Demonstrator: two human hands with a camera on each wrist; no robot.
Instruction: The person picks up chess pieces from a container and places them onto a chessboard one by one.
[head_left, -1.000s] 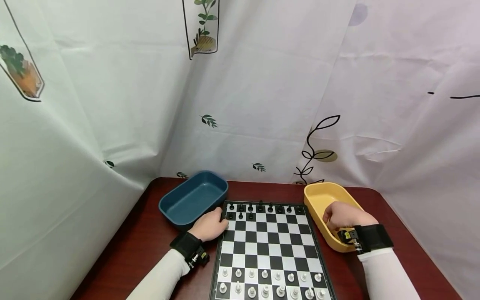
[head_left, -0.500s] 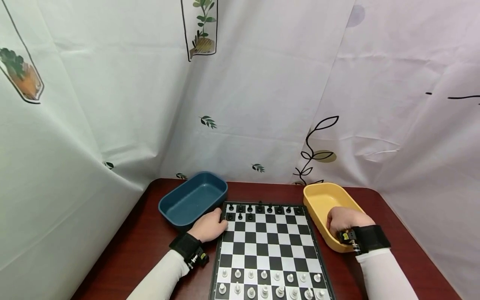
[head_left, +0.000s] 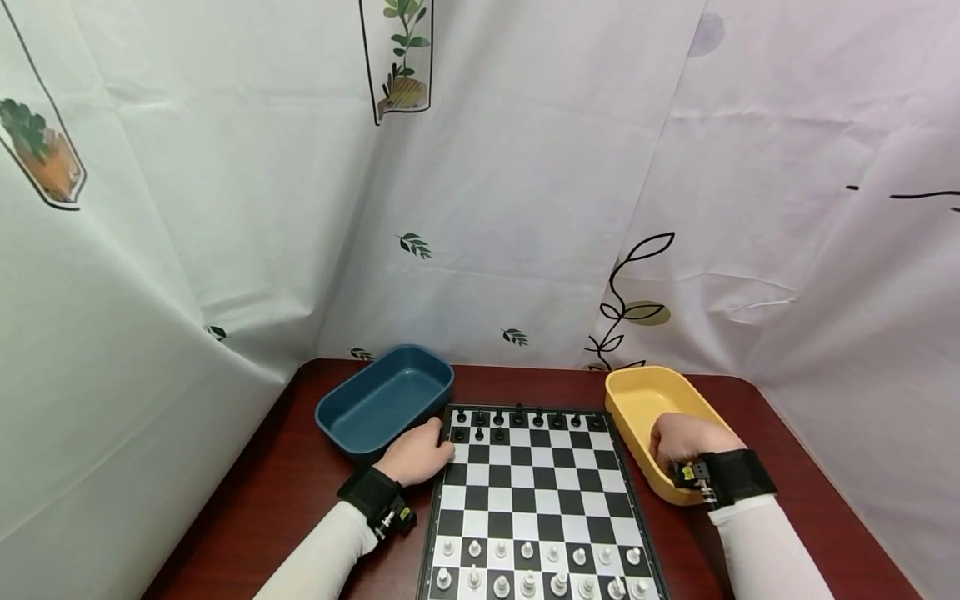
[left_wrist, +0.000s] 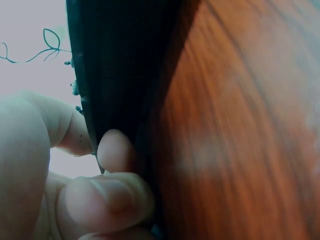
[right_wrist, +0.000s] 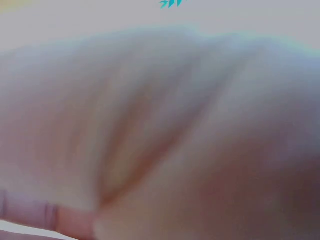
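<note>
The chessboard (head_left: pixel 536 492) lies flat at 6 o'clock on the desk (head_left: pixel 255 517). The left hand (head_left: pixel 416 452) pinches its 9 o'clock rim. The right hand (head_left: pixel 686 442) reaches into the yellow tray (head_left: pixel 637 392) at 3 o'clock; its grip cannot be told. The board is probably stiff and light, and its pieces (head_left: pixel 517 414) look prone to tipping: hold it by the rim.

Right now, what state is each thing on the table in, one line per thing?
chessboard: flat, left edge gripped.
black pieces: upright, far rows, second row mostly bare.
white pieces: upright, near rows.
blue tray: looks empty.
yellow tray: right hand inside.
left hand: grips chessboard edge.
right hand: curled, contents hidden.
</note>
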